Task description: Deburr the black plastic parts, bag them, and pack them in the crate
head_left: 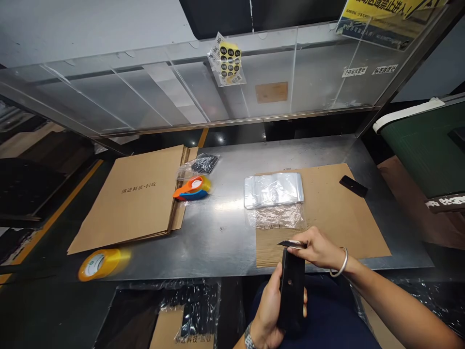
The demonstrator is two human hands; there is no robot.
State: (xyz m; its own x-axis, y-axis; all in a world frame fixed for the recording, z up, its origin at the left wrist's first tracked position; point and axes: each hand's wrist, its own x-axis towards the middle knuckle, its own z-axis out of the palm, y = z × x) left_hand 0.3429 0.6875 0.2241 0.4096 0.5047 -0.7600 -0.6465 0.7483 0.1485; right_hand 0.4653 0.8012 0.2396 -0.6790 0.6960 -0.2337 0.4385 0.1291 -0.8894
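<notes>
My left hand (268, 306) is closed around a long black rectangular part (291, 295) with a small round hole in its face. It is held upright over my lap at the table's front edge. Pinched in my right hand (319, 248) is a craft knife (293, 244), dark and pointed with a pale section, lying across the part's upper end. Whether the blade touches the part I cannot tell. Just beyond lie a stack of clear plastic bags (274, 190) and a crumpled clear bag (278, 215) on a cardboard sheet (337, 218).
Another black part (353, 186) rests at the cardboard's right edge. Stacked cardboard (134, 198), an orange and blue tape dispenser (192, 189) and a bagged dark item (205, 164) are at left. A yellow tape roll (100, 265) sits near the front edge. A green conveyor (428, 145) stands right.
</notes>
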